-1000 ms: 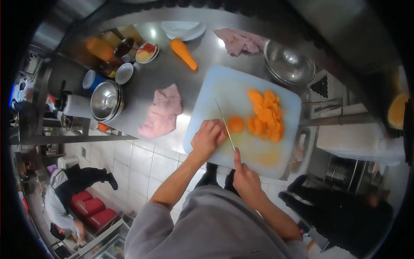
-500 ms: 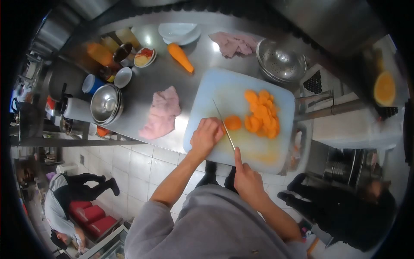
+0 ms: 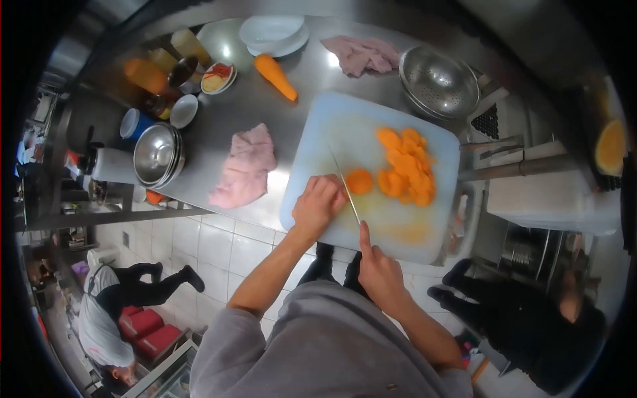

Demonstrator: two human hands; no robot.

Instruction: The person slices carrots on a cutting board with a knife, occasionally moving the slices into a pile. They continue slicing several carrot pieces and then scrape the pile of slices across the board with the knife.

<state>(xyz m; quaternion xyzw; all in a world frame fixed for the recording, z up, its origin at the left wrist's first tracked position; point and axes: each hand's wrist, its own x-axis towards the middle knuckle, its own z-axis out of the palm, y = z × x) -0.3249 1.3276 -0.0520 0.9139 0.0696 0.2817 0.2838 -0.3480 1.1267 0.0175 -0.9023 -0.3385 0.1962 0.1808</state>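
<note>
A white cutting board (image 3: 318,132) lies on the steel counter. On its near left part my left hand (image 3: 320,203) is closed with curled fingers over a carrot, which they hide almost completely. My right hand (image 3: 381,270) grips a kitchen knife (image 3: 350,198), index finger stretched along its spine. The blade stands close against the left fingertips. Just right of the blade lie cut carrot slices (image 3: 360,181). A larger pile of carrot slices (image 3: 408,167) covers the board's right part.
A peeled whole carrot (image 3: 275,77), white bowls (image 3: 272,30) and a pink cloth (image 3: 245,166) lie beyond and left of the board. Steel bowls (image 3: 156,156) stand at left, a colander (image 3: 439,81) at back right. Two other people (image 3: 109,312) are on either side behind me.
The view has shifted slightly, so the counter items sit a little higher. Both hands and the knife keep nearly the same place on the board. The person at left has moved a little.
</note>
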